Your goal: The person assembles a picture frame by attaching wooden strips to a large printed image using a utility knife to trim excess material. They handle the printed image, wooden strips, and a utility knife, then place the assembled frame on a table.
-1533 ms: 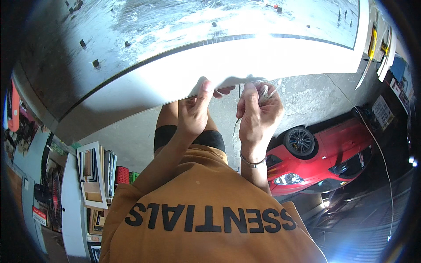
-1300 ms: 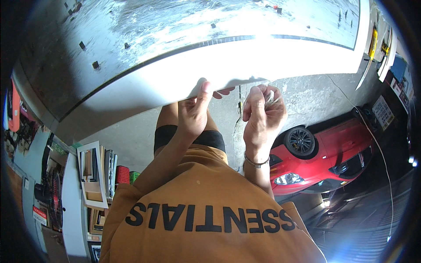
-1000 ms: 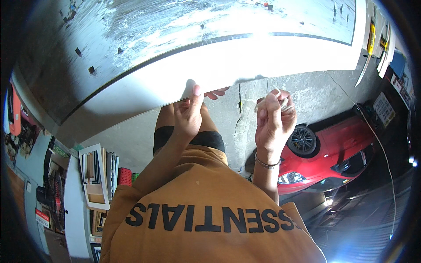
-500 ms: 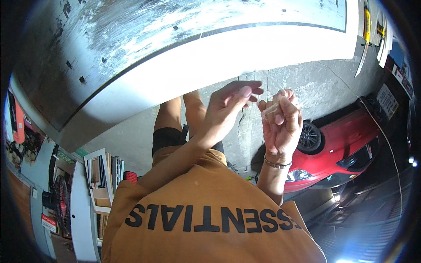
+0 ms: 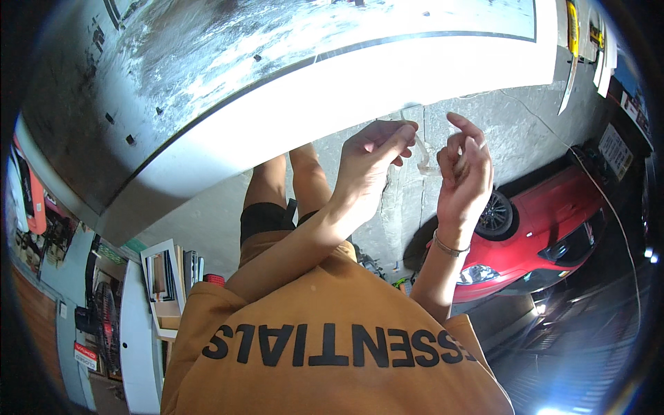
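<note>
A narrow, see-through strip (image 5: 421, 151), like clear tape or film, hangs from the near edge of a large white-bordered panel (image 5: 456, 66). My left hand (image 5: 366, 162) pinches it between thumb and fingertips just below that edge. The lower part of the strip curls slack toward my right hand (image 5: 467, 169). That hand is raised beside it, index finger stretched out and the other fingers loosely bent. Whether the strip's tail touches those bent fingers is hard to make out. The panel carries a glossy grey-and-white picture with a dark border line.
A yellow-handled cutter (image 5: 573, 31) and white strips (image 5: 606, 66) lie at the far right. A thin cable (image 5: 546, 124) runs along the right side. A red car (image 5: 546, 221) stands at right. Frames (image 5: 162, 277) and a fan (image 5: 105, 318) are at lower left.
My left hand has closed on the strip near the panel edge. My right hand has moved right, its pinch loosened and index finger extended; the strip has gone slack.
</note>
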Motion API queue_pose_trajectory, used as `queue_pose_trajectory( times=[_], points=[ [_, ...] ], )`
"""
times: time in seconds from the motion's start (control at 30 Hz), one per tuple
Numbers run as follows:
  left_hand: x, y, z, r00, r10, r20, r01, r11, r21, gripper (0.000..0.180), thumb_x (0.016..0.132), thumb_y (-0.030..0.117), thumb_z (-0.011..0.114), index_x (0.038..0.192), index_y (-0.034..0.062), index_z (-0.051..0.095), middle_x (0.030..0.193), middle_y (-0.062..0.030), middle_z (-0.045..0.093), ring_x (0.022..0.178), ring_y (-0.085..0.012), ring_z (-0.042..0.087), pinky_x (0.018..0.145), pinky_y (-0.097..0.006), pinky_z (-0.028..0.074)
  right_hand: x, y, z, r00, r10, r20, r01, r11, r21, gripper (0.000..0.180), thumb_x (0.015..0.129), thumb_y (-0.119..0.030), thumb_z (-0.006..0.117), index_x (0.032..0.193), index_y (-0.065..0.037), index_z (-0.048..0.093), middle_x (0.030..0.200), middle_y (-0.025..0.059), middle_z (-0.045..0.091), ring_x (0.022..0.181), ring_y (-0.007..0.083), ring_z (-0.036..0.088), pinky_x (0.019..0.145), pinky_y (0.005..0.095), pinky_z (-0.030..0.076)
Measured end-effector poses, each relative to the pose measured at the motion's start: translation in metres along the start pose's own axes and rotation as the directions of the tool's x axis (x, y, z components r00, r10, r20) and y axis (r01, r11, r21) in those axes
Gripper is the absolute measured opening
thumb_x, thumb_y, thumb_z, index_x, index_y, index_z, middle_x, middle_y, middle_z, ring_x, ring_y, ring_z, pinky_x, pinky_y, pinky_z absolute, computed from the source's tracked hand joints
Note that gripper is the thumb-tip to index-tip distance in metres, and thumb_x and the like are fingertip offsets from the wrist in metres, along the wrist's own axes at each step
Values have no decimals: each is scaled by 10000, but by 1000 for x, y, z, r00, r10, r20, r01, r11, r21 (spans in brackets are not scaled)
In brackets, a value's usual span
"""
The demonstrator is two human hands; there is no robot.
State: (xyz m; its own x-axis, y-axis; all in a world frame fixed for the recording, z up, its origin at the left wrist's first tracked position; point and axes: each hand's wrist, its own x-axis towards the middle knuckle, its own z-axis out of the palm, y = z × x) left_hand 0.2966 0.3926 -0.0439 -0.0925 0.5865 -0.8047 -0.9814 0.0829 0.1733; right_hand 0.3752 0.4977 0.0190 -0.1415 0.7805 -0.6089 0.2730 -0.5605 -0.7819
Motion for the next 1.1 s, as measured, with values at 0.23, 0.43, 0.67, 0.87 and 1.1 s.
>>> queue_pose_trajectory(
  times=[0.23, 0.43, 0.67, 0.87, 1.1],
  points=[
    [-14, 6, -4, 998, 42, -39, -38, 995, 93, 193, 930, 132, 719, 1034, -30, 722, 875, -61, 700, 780, -81, 594, 678, -237, 457, 3, 14, 36, 987, 51, 150, 47, 810, -584, 275, 944, -250, 706, 1007, 17, 716, 825, 79, 731, 720, 129, 662, 598, 288, 507],
    [-14, 26, -32, 993, 101, -61, -89, 979, 184, 313, 997, 281, 633, 1099, -11, 683, 1014, -103, 723, 848, -134, 675, 701, -247, 504, -4, 10, 37, 988, 76, 133, 8, 840, -542, 205, 982, -191, 627, 925, -9, 703, 734, 26, 660, 653, 78, 579, 578, 242, 450],
    [-3, 29, -43, 965, 251, 74, -261, 900, 349, 340, 1024, 316, 581, 1144, 4, 645, 1016, -93, 703, 934, -167, 654, 802, -300, 507, -6, 21, 32, 940, 300, 164, -330, 920, 212, 169, 991, -137, 586, 920, 7, 640, 752, -19, 545, 661, 55, 455, 577, 202, 348],
    [-3, 28, -46, 938, 332, 103, -343, 843, 414, 277, 1051, 213, 510, 1112, -6, 668, 1032, -102, 701, 955, -173, 641, 869, -329, 501, 3, 10, 8, 910, 365, 196, -415, 804, 427, 158, 970, -88, 571, 842, 4, 586, 762, 7, 489, 634, 85, 414, 557, 232, 333],
    [-1, 19, -47, 914, 403, 34, -354, 757, 549, 449, 1076, 305, 366, 1096, -50, 639, 1026, -158, 690, 938, -215, 626, 896, -363, 462, 21, -15, -28, 908, 359, 217, -415, 845, 336, 195, 959, -116, 562, 788, -26, 532, 736, -1, 432, 620, 82, 373, 533, 228, 298]
  ],
)
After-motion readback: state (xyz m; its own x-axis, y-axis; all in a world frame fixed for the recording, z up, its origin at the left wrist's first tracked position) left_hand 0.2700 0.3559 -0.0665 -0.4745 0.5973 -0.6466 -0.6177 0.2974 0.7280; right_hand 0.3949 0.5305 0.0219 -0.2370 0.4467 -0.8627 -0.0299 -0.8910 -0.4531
